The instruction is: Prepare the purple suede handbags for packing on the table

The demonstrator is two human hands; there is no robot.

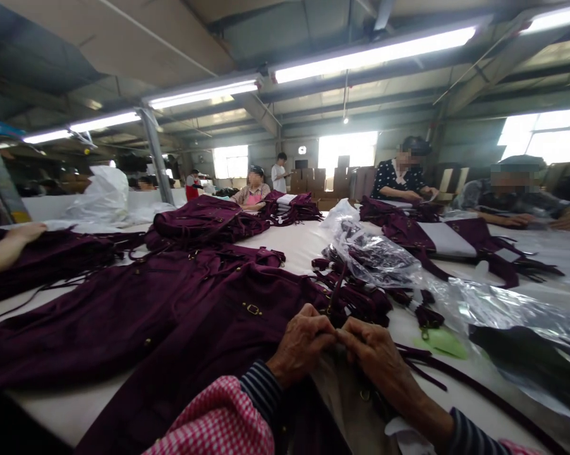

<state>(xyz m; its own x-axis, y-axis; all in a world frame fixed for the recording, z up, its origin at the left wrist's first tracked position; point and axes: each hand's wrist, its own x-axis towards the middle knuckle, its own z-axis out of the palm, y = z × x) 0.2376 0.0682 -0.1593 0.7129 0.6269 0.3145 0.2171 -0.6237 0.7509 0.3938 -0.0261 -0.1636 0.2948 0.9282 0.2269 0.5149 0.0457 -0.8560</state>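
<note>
A dark purple fabric bag (247,328) with brass-coloured buckles and studs lies spread in front of me. My left hand (304,341) is closed at its right end, thumb and fingers pinched together. Right beside it, my right hand (373,347) also pinches, and the fingertips of both hands nearly meet. They grip the bag's edge; the exact small part between the fingers is hidden. Just beyond the hands is a bunch of rolled purple straps (361,297) with metal clips. A long purple strap (484,385) runs off to the lower right.
Stacks of purple bags (194,218) stand farther back on the white table (299,243). Clear plastic bags (380,253) and a green slip (441,342) lie to the right. Another person's hand (26,234) rests on a pile at left. Several people work across the table.
</note>
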